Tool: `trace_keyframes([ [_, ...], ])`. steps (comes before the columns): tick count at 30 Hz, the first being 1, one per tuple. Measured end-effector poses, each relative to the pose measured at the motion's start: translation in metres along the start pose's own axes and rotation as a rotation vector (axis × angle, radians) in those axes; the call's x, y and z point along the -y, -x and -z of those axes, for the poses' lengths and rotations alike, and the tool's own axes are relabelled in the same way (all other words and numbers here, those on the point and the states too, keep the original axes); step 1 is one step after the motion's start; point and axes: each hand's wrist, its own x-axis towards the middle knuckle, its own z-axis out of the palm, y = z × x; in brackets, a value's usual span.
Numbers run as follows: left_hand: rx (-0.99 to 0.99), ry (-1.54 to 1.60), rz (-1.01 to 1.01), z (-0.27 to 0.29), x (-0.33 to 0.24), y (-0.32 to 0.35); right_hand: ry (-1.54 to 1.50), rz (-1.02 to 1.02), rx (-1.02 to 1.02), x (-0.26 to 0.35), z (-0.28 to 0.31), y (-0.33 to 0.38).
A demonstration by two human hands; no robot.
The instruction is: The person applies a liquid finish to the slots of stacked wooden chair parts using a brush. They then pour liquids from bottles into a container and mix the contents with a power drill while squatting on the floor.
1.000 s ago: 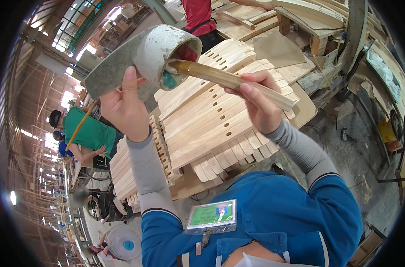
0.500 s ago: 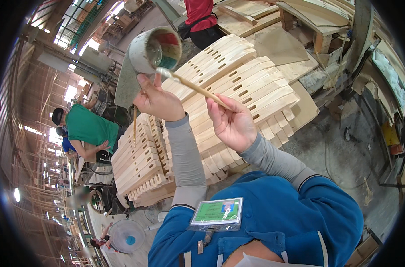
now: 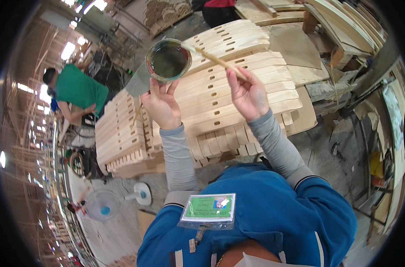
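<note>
My left hand [image 3: 161,104] holds up a round cup [image 3: 168,60] with dark liquid inside, gripping it from below. My right hand [image 3: 248,95] pinches a thin wooden stick [image 3: 215,59] whose far tip rests at the cup's rim. Both hands hover over a big stack of pale slotted wooden slats [image 3: 231,95]. Grey sleeves and a blue vest with a green badge [image 3: 209,208] fill the lower part of the view.
A second slat stack [image 3: 120,135] stands to the left. A person in a green shirt [image 3: 80,91] works beyond it. A small floor fan [image 3: 105,205] sits lower left. Boards and planks [image 3: 340,22] are piled at the upper right, and clutter lines the right side.
The cup has tipped from sideways to nearly upright, so its dark contents now show. Both hands have come down and toward the middle, and the stick's tip has moved from inside the cup to its rim.
</note>
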Motion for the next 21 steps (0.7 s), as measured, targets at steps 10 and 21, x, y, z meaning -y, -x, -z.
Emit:
trace_keyframes([
  [10, -0.469, 0.616, 0.519, 0.188, -0.053, 0.082, 0.395, 0.079, -0.109, 0.000, 0.036, -0.004],
  [21, -0.710, 0.376, 0.301, 0.304, -0.114, 0.232, 0.510, -0.025, -0.052, -0.025, 0.058, 0.004],
])
